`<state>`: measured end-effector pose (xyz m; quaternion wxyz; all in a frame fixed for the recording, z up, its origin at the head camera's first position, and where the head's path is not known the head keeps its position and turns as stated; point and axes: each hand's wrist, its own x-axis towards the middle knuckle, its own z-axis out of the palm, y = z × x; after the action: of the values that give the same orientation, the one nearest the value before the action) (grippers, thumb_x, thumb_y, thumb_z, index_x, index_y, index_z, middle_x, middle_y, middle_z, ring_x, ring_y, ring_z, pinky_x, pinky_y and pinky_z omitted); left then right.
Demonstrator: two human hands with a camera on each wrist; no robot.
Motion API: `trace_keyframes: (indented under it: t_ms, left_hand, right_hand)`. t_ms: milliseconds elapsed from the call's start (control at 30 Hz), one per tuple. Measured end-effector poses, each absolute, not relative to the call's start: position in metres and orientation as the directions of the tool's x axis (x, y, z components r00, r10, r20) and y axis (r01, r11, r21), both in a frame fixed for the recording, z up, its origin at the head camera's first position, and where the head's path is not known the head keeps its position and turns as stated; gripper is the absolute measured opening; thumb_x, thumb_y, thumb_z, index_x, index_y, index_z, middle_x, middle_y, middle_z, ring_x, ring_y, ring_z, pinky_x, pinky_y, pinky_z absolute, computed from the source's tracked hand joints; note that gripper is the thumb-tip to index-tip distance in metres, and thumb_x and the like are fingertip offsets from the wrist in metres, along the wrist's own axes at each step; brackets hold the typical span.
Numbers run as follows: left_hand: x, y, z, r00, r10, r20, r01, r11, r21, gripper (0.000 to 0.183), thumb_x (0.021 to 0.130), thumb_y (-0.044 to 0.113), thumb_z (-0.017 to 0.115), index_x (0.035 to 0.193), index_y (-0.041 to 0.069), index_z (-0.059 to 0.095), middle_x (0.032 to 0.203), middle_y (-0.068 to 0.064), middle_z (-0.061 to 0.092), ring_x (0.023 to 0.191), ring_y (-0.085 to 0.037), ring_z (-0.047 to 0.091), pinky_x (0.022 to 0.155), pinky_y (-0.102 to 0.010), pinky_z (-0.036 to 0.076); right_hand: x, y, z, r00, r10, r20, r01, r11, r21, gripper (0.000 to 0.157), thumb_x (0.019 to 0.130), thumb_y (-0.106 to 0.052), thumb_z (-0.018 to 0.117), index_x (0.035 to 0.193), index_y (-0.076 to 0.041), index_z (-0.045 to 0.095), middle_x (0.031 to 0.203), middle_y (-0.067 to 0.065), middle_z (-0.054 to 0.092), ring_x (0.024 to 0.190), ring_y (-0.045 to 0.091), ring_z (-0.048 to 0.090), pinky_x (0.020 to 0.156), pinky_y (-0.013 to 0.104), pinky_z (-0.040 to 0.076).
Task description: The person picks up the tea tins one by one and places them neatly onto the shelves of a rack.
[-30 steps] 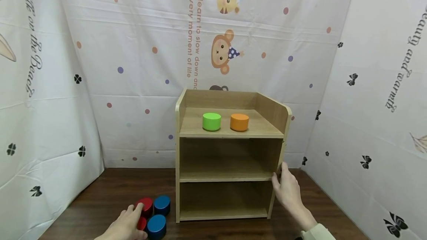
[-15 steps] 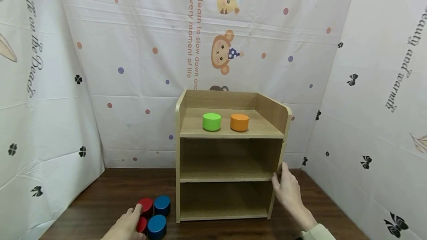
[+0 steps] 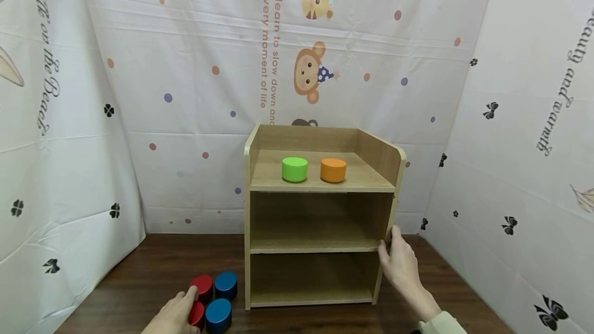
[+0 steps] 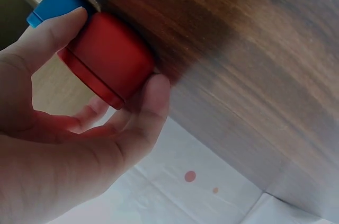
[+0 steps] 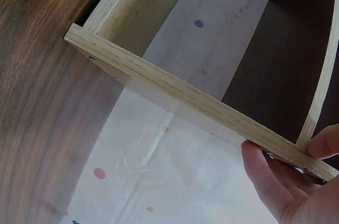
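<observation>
My left hand has its thumb and fingers around the nearer red cylinder, a short round piece with a seam near one end in the left wrist view. The farther red cylinder stands right behind it, by my index finger. Two blue cylinders stand to their right on the table. My right hand grips the right side panel of a small wooden shelf, level with its middle board. In the right wrist view the thumb lies on the inner side and the fingers on the outer side.
A green cylinder and an orange cylinder stand on the shelf's top board. The dark wooden table carries everything. A printed white cloth hangs behind and at both sides.
My left index finger has slid back off the top of the farther red cylinder to its near edge. The right hand and the shelf stay as they were.
</observation>
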<state>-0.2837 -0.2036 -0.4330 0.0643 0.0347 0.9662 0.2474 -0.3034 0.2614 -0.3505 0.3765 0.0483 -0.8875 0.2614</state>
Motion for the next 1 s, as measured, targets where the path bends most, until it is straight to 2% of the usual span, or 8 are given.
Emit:
trace_keyframes:
  t_ms: [267,533,1000]
  left_hand:
    - [-0.280,-0.203,-0.423,-0.991,0.100,-0.093,0.044,0.880,0.473,0.057,0.065,0.010,0.086,0.108,0.002,0.049,0.090,-0.014,0.055,0.077,-0.024,0.053,0.070,-0.044,0.051]
    - [-0.277,-0.202,-0.408,-0.994,0.084,-0.066,0.045,0.890,0.454,0.063,0.065,0.014,0.087,0.115,0.001,0.049,0.089,-0.012,0.054,0.077,-0.024,0.050,0.066,-0.040,0.051]
    - [-0.267,-0.189,-0.385,-0.995,0.096,0.022,0.096,0.889,0.447,0.063,0.063,0.017,0.088,0.113,0.008,0.051,0.091,-0.009,0.054,0.081,-0.023,0.050,0.065,-0.039,0.052]
  right_hand:
    - [-0.303,0.261,-0.351,-0.699,0.109,0.706,-0.287,0.862,-0.418,0.015,0.086,0.000,0.059,0.092,-0.001,0.045,0.061,0.006,0.047,0.052,0.015,0.039,0.047,0.029,0.030]
    - [-0.303,0.261,-0.351,-0.707,0.111,0.698,-0.285,0.859,-0.425,0.015,0.086,-0.001,0.058,0.093,0.000,0.045,0.064,0.007,0.050,0.053,0.016,0.041,0.048,0.030,0.031]
    - [-0.304,0.262,-0.351,-0.707,0.106,0.699,-0.289,0.859,-0.422,0.016,0.087,-0.001,0.057,0.099,0.001,0.046,0.065,0.009,0.053,0.053,0.016,0.042,0.048,0.030,0.032]
